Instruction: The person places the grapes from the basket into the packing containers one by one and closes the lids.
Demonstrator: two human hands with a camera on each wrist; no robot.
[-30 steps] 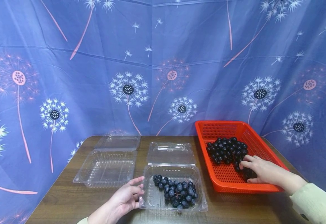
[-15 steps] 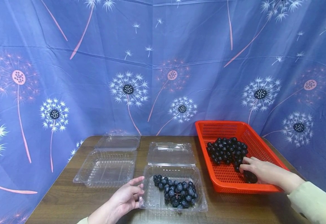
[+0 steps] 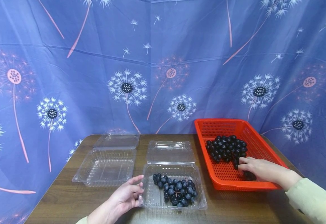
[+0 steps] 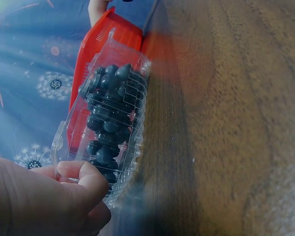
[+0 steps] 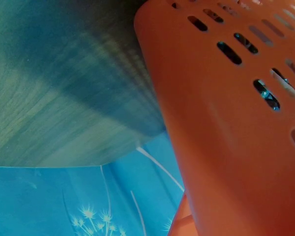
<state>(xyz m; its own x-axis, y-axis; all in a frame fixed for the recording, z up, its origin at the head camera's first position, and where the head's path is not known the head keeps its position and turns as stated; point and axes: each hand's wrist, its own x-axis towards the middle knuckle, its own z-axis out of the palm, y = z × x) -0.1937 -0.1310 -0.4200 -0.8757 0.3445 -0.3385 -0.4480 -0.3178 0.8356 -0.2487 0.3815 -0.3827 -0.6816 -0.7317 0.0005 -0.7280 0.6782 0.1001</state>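
My left hand (image 3: 125, 197) grips the near left corner of a clear plastic clamshell box (image 3: 155, 199). In the left wrist view, the thumb and curled fingers (image 4: 86, 179) pinch its rim. A bunch of dark grapes (image 3: 179, 189) lies inside this box, mostly on its right side. At the right, a red perforated basket (image 3: 224, 185) holds more dark grapes (image 3: 225, 147). My right hand (image 3: 263, 169) reaches over the basket's near right side, its fingers curled around grapes (image 3: 249, 176) there. The right wrist view shows only the basket's outer wall (image 5: 206, 118), with that hand out of sight.
A second clear clamshell box (image 3: 107, 166) stands lidded-open with nothing inside, left of the first. Both lids lean back toward the blue dandelion cloth (image 3: 163, 102) behind the brown wooden table (image 3: 59, 199).
My right hand has shifted slightly left over the grapes, and its thumb has moved from the near side in toward the fingers. The left hand stays on the box. The head view has tilted slightly.
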